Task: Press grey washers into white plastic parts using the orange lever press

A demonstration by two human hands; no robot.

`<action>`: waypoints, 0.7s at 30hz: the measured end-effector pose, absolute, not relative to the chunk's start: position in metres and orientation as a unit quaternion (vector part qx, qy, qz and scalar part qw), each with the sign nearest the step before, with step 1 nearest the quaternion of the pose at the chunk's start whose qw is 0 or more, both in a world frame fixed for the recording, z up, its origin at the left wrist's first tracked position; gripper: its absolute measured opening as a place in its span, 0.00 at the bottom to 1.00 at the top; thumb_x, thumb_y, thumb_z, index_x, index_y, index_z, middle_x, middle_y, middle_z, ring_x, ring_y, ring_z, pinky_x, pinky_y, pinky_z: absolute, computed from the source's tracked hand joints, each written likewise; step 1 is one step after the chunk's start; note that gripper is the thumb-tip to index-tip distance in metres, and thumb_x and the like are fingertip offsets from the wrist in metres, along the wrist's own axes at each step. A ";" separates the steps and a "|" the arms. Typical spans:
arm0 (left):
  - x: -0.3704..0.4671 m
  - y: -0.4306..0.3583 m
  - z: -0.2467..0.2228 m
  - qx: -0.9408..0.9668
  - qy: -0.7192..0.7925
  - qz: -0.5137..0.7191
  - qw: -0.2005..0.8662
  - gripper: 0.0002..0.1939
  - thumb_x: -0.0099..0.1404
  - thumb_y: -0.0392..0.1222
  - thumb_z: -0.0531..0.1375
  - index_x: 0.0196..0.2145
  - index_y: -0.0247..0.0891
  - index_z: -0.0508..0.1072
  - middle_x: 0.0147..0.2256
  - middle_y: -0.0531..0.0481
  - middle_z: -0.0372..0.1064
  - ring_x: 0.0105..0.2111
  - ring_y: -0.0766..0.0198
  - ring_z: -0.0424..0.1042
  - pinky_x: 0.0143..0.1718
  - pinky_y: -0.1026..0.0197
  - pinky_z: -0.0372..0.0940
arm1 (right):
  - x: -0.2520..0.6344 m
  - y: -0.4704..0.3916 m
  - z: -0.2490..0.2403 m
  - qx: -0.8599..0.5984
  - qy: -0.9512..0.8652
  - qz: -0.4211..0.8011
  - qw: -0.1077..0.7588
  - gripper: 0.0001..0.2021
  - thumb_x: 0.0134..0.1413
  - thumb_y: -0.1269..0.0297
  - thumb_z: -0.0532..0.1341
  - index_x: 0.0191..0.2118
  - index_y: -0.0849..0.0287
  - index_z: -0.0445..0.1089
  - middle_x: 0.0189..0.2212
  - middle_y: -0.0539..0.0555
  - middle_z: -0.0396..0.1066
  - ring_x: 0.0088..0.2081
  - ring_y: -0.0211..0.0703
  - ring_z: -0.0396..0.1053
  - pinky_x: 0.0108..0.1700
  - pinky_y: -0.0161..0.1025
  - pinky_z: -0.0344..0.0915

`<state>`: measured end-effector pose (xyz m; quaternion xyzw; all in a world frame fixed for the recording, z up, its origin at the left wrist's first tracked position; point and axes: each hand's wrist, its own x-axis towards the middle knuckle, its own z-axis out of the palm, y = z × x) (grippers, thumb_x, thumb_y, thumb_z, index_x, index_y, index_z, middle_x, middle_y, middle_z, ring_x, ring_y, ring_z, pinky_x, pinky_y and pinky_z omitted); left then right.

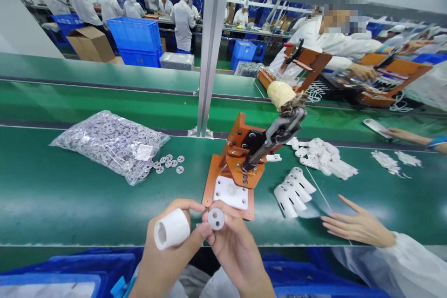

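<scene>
My left hand (171, 247) is closed around a white cylindrical cup (172, 229), its open end facing left. Between the thumb and fingers of my right hand (237, 247) is a small grey disc (215, 219) with holes, held upright; my left fingertips are close beside it. Just beyond my hands stands an orange toggle press (244, 149) with a white plate (231, 193) at its base. A clear bag (108, 142) full of grey discs lies at the left, with several loose discs (168, 163) at its right end.
White curved parts (295, 192) and a pile of white pieces (324, 158) lie right of the press. Another person's hand (359, 226) is over the table at the right; a further hand (407, 136) is behind. Blue bins (70, 270) stand below the table edge. A metal post (209, 51) rises behind.
</scene>
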<state>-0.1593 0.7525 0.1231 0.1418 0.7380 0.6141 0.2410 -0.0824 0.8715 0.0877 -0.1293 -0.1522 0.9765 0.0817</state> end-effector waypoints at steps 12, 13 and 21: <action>-0.177 0.767 0.119 0.062 0.698 0.669 0.248 0.17 0.64 0.52 0.65 0.41 0.46 0.62 0.21 0.64 0.54 0.19 0.71 0.54 0.19 0.69 0.53 | -0.068 0.876 0.102 -0.136 -0.139 0.976 0.094 0.08 0.55 0.62 0.72 0.39 0.60 0.80 0.35 0.53 0.80 0.33 0.32 0.77 0.37 0.23 0.73; -0.178 0.766 0.117 0.060 0.690 0.671 0.265 0.19 0.64 0.53 0.65 0.42 0.47 0.60 0.23 0.64 0.55 0.19 0.71 0.54 0.19 0.69 0.54 | -0.068 0.878 0.103 -0.146 -0.131 0.976 0.097 0.08 0.55 0.62 0.72 0.39 0.60 0.79 0.35 0.53 0.81 0.33 0.32 0.77 0.38 0.23 0.73; -0.173 0.743 0.087 0.086 0.808 0.474 0.339 0.24 0.64 0.67 0.58 0.34 0.43 0.61 0.21 0.59 0.59 0.22 0.64 0.63 0.26 0.61 0.60 | -0.055 0.896 0.074 -0.293 -0.288 0.899 0.153 0.15 0.49 0.55 0.74 0.39 0.59 0.77 0.35 0.54 0.79 0.34 0.37 0.75 0.37 0.30 0.74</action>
